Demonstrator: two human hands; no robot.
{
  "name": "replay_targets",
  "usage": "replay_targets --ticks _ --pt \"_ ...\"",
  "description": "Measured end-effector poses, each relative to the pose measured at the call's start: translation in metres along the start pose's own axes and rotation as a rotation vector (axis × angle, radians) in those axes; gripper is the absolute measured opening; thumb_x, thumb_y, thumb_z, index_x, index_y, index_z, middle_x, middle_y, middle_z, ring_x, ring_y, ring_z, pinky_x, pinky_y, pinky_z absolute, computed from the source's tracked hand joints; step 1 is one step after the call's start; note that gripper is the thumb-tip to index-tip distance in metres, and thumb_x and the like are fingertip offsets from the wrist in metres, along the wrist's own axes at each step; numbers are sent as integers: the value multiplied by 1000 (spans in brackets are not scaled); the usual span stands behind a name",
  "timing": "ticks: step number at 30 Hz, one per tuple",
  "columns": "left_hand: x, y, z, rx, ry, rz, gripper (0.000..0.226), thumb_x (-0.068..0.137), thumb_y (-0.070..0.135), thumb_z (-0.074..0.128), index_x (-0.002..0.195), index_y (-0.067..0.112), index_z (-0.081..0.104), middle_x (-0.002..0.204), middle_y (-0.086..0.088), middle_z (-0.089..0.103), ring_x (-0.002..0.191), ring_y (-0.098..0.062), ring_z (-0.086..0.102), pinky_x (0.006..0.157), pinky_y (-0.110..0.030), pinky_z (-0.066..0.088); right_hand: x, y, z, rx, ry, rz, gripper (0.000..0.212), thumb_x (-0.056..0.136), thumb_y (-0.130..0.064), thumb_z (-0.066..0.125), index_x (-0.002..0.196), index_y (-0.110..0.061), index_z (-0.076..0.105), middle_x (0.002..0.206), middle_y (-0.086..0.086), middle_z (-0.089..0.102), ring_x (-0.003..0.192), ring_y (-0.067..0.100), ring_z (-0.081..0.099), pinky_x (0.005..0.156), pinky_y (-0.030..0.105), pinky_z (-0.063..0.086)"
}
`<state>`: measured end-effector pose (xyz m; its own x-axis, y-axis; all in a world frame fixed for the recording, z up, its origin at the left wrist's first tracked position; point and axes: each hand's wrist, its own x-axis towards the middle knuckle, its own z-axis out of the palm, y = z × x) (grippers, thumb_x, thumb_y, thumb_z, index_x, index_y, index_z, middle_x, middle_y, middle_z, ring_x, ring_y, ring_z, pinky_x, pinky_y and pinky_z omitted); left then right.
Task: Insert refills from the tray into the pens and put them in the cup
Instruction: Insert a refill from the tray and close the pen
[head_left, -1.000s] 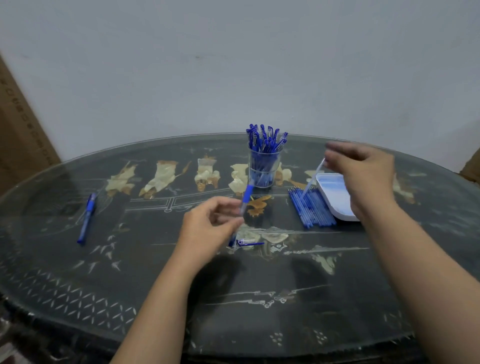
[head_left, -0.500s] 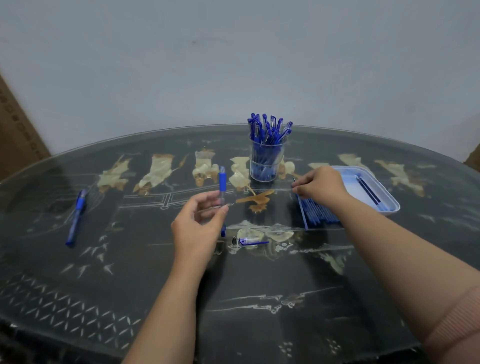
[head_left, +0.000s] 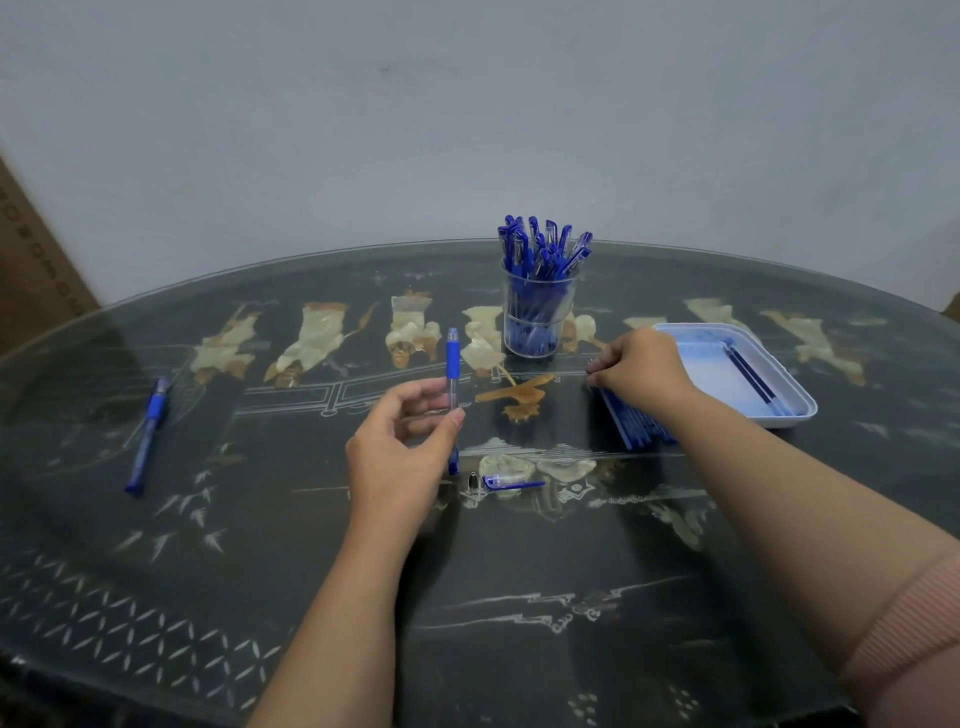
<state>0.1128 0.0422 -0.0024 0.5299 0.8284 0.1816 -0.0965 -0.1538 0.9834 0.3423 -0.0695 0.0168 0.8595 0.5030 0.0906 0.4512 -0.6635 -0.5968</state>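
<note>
My left hand (head_left: 402, 452) pinches a blue pen barrel (head_left: 452, 364) and holds it upright above the table. My right hand (head_left: 641, 366) rests with curled fingers on the far end of a pile of blue refills (head_left: 631, 423) that lies left of the white tray (head_left: 789, 410). Whether it holds one is hidden. Two refills (head_left: 753, 376) lie inside the tray. A clear cup (head_left: 537, 319) full of blue pens stands behind the hands. A pen cap (head_left: 511, 483) and a small dark tip (head_left: 473, 479) lie on the table below my left hand.
Another blue pen (head_left: 147, 436) lies far left on the dark glass-topped table (head_left: 519, 597). A wall runs behind the table, and a brown cardboard box (head_left: 31, 260) leans at the left edge.
My right hand left the tray with an empty refill and came down onto the refill pile. My left hand turned the pen barrel upright. The camera shifted slightly.
</note>
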Motion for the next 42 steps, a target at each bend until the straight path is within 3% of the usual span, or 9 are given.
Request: replay_targets --ticks 14,18,21,25,28,31,36,42 --pt "-2 0 0 29 -19 -1 30 82 2 74 99 26 70 94 5 73 87 -13 71 86 -42 59 -4 3 11 -112 79 -59 9 81 -12 68 81 -9 77 85 14 72 87 28 65 81 41 56" --pt "-3 2 0 35 -20 2 30 82 1 74 99 26 70 94 5 73 87 -12 70 86 -41 58 -7 0 8 -80 117 -55 11 84 -10 66 85 -7 76 90 13 71 89 27 62 77 34 51" --pt "-4 4 0 38 -17 11 30 82 1 74 98 26 70 95 5 73 87 -10 70 87 -37 58 -14 6 -4 6 207 -6 8 88 -13 66 86 -11 73 87 7 66 80 20 56 70 26 39" --pt "-7 11 7 66 -82 70 31 82 0 74 98 26 69 93 5 73 85 -7 69 83 -27 57 -25 32 -33 -8 321 74 10 91 -15 62 89 -14 72 81 3 65 70 15 52 60 27 33" --pt "-12 19 16 120 -152 141 32 81 -2 74 98 25 69 89 8 72 79 -1 68 77 -15 54 -27 58 -56 -76 383 173 15 89 -11 59 89 -8 74 94 13 69 89 29 60 70 26 36" --pt "-18 22 25 99 -124 179 31 81 -4 73 100 19 69 89 8 71 77 3 66 72 -8 49 -23 82 -66 -232 311 244 20 88 -9 56 96 -5 74 105 22 67 98 40 61 78 34 46" --pt "-27 18 36 30 14 224 32 82 -4 72 101 21 67 93 8 70 79 3 66 70 -8 50 -18 96 -67 -379 222 237 31 88 -8 55 116 -7 69 119 21 63 110 38 59 89 38 49" --pt "-27 14 41 25 51 240 39 82 -4 72 97 31 64 92 10 69 79 4 67 68 -6 49 -14 96 -64 -416 202 231 28 90 -5 53 112 -4 69 114 22 64 106 38 61 83 35 49"
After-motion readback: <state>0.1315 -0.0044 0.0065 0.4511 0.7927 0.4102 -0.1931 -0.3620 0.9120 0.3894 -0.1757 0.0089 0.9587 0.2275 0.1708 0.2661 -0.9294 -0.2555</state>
